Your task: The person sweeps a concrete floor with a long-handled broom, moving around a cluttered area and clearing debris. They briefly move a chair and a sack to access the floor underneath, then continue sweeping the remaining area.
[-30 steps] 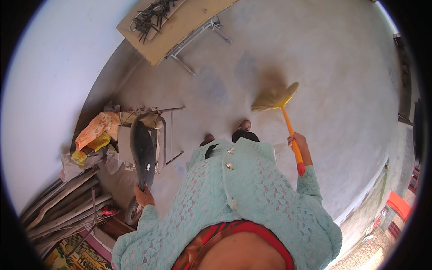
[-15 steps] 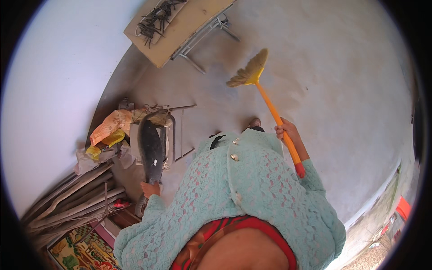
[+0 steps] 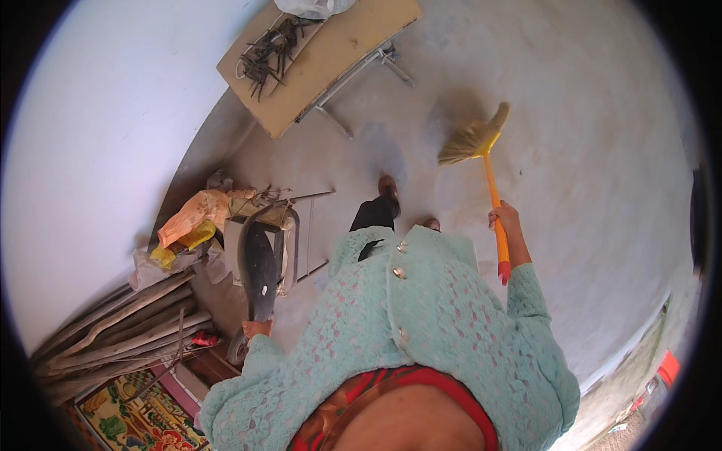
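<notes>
My right hand (image 3: 507, 216) is closed around the orange handle of a broom (image 3: 492, 184), near its red end. The broom's yellow collar and tan, fan-shaped bristles are over the grey floor, ahead and to the right of my feet. Low on the left side, my left hand (image 3: 256, 328) is at the near end of a long, dark, curved object (image 3: 259, 263) whose kind I cannot make out. Its fingers are partly hidden, so whether they grip it is unclear. My left shoe (image 3: 387, 188) shows in front of the other one.
A tan table (image 3: 331, 68) at the far left bears dark sticks (image 3: 272, 56) and a whitish plastic bag (image 3: 314, 6). Metal-framed furniture (image 3: 292, 252), orange and yellow bags (image 3: 197, 218) and stacked wooden poles (image 3: 124, 323) line the left wall. A patterned picture panel (image 3: 139, 413) lies at lower left.
The broom has swung to the right, its bristles now farther from the table. My left foot has come forward into view. The surroundings have shifted slightly down in the picture.
</notes>
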`<move>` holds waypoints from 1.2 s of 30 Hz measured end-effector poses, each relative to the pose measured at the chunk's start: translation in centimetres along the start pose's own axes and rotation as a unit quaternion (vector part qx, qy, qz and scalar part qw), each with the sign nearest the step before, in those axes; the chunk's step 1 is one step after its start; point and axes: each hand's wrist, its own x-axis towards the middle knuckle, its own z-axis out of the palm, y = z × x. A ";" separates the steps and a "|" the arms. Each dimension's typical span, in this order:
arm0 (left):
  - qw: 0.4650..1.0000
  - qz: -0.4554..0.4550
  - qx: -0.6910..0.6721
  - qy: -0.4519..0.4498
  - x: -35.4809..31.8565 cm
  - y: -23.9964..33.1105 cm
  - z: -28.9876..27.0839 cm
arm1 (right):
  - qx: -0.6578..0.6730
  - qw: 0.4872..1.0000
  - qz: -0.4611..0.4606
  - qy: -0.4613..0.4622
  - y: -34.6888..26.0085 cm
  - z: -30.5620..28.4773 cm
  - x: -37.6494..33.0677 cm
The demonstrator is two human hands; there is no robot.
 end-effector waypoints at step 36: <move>0.911 0.141 -0.206 -0.327 -10.1 31.5 -7.9 | -0.167 0.980 0.002 -0.107 -19.3 19.1 28.2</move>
